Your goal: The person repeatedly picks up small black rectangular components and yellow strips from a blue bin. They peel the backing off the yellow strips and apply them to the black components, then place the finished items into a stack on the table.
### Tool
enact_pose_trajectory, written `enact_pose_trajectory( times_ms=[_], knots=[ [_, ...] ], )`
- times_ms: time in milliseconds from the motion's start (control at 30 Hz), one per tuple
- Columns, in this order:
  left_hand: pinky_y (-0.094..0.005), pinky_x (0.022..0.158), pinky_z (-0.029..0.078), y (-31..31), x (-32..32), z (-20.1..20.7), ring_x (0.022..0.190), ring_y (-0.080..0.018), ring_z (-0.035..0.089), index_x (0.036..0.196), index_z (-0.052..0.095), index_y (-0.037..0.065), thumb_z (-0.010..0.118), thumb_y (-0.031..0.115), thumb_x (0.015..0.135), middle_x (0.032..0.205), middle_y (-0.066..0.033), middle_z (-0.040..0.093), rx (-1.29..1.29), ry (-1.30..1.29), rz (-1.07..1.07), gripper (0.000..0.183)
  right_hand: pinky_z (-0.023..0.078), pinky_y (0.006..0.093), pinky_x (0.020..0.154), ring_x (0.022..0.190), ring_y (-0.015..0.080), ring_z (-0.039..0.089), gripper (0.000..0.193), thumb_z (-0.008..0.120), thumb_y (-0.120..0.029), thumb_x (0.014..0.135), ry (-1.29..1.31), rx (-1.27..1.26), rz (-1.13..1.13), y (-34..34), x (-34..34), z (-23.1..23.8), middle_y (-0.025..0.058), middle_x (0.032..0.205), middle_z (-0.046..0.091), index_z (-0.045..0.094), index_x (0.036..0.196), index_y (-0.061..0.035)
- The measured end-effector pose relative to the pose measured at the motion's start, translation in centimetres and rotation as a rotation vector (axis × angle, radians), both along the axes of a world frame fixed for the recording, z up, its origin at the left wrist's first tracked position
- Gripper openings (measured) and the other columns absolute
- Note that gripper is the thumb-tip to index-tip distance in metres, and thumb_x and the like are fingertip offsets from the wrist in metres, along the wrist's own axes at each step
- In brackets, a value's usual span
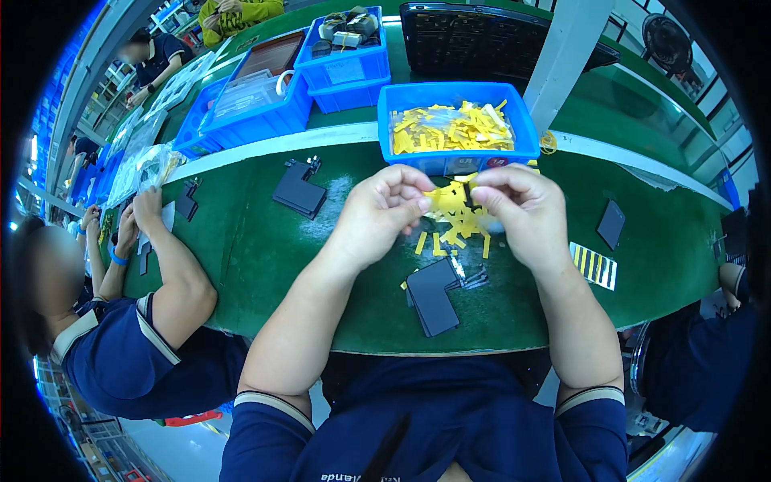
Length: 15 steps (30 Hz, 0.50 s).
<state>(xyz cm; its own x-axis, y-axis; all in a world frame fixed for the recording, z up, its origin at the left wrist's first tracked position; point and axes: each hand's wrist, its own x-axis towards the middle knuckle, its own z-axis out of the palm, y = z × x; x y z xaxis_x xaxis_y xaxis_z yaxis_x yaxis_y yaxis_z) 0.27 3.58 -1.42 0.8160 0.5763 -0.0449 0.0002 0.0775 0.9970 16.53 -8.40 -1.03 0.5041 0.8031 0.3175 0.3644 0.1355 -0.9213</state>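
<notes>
My left hand (383, 210) is pinched closed above the green table, with a small yellow strip (431, 198) at its fingertips. Across from it, my right hand (524, 207) is also pinched. A small dark bit shows by its fingertips, but I cannot make out what it holds. Below and between both hands lies a loose pile of yellow strips (458, 223). Nearer to me rests a small stack of flat dark-grey L-shaped pieces (434, 297), with silvery and dark tabs at the upper right.
Behind my hands stands a blue bin (458, 164) of yellow pieces. More L-shaped pieces (299, 191) lie left; a dark flat piece (611, 224) and a yellow-striped card (593, 266) lie right. A white post (566, 60) rises behind. A co-worker (144, 329) sits close on my left.
</notes>
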Motion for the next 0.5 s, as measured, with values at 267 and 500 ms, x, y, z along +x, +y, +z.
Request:
enact_pose_trajectory(
  times_ms=[267, 500],
  knots=[
    [-0.0377, 0.063, 0.048, -1.0, -0.6, 0.1, 0.072, -0.0267, 0.06, 0.086, 0.059, 0.003, 0.074, 0.018, 0.069, 0.08, -0.0102, 0.058, 1.156, 0.414, 0.162, 0.028, 0.047, 0.0268, 0.058, 0.06, 0.0141, 0.057, 0.013, 0.07, -0.004, 0.074, -0.227, -0.316, 0.071, -0.6, 1.1, 1.2, 0.0065, 0.068, 0.059, 0.066, 0.085, 0.001],
    [-0.0375, 0.071, 0.05, -6.3, -1.3, 2.1, 0.078, -0.0308, 0.061, 0.103, 0.057, 0.002, 0.081, 0.049, 0.052, 0.084, -0.016, 0.06, 1.269, 0.54, -0.317, 0.073, 0.047, 0.0275, 0.058, 0.061, 0.0152, 0.058, 0.008, 0.068, -0.006, 0.075, -0.292, -0.215, 0.036, -0.5, 0.8, 1.5, 0.0083, 0.073, 0.062, 0.066, 0.08, 0.0005]
  ],
)
